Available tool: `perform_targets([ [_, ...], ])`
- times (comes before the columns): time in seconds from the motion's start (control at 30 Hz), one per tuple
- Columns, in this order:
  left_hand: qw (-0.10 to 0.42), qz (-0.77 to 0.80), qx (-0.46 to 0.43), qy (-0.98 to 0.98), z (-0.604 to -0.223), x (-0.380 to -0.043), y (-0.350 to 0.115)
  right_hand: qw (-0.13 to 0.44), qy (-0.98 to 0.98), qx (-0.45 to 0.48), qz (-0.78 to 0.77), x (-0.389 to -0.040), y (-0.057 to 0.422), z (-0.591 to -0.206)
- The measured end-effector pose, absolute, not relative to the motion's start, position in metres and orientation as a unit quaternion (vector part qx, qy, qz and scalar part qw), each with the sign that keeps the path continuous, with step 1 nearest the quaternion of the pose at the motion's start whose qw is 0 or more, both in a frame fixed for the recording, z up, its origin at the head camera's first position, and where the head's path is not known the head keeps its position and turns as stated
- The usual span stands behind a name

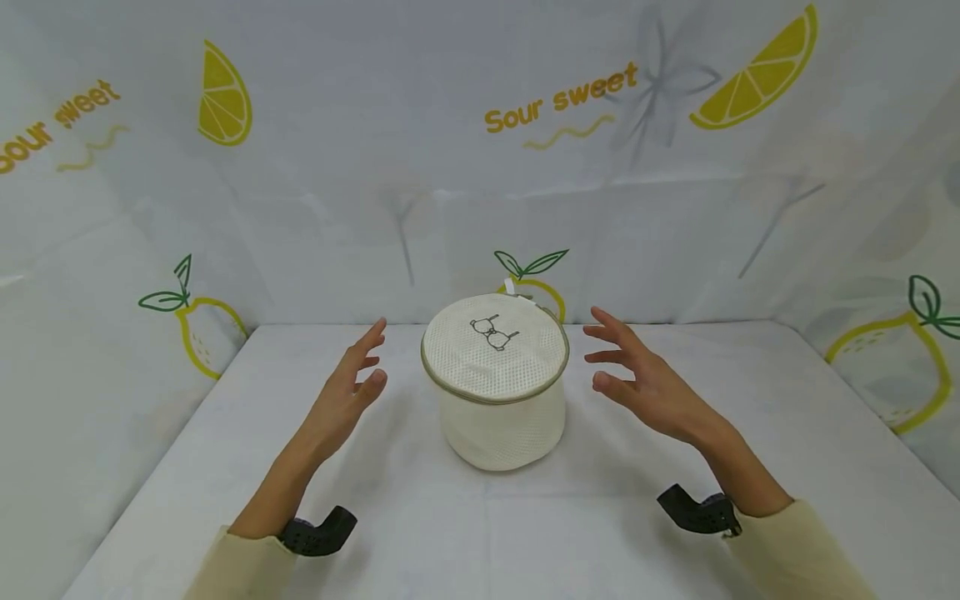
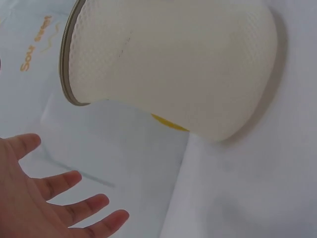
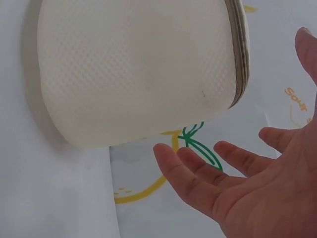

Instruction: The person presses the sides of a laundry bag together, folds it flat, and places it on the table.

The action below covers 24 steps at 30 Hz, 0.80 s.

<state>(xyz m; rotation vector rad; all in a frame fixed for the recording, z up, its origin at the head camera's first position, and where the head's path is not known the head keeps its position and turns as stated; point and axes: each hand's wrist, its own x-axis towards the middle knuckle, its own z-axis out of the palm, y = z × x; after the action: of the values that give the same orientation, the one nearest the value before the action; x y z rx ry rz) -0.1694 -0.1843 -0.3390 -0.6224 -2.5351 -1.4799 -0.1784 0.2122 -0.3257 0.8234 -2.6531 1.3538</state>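
Cream-white mesh forms the round bag (image 1: 504,437) that stands upright in front of you on the white table (image 1: 487,537), between your two hands. Its circular lid (image 1: 487,354) lies over the top, edged with an olive-tan trim (image 1: 491,401), and bears a small dark line drawing (image 1: 494,332); a white tab (image 1: 510,287) sticks up at the back of the rim. Your left hand (image 1: 343,402) is raised to the left of the bag, fingers apart and thumb held away from them, with a gap between fingertips and mesh. Your right hand (image 1: 651,382) mirrors it on the other side, near the bag yet clear of it, its fingers spread and slightly bent, palm turned toward the mesh in the right wrist view. You wear a black band (image 1: 318,532) on your left wrist and another black band (image 1: 699,509) on your right, each just beside the cuff of a pale yellow sleeve (image 1: 242,571). Behind the table hangs a white backdrop (image 1: 322,217) printed with lemons, yellow lemon slices (image 1: 225,98) and the orange words "Sour sweet" (image 1: 561,98).
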Motion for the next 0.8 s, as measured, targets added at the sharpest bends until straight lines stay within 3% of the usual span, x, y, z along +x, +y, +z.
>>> perform_targets([
  [0.8,0.053,-0.562,-0.199,-0.801,-0.34,-0.178,-0.141,-0.007,-0.81,0.273,0.519,-0.185,0.188,-0.333],
])
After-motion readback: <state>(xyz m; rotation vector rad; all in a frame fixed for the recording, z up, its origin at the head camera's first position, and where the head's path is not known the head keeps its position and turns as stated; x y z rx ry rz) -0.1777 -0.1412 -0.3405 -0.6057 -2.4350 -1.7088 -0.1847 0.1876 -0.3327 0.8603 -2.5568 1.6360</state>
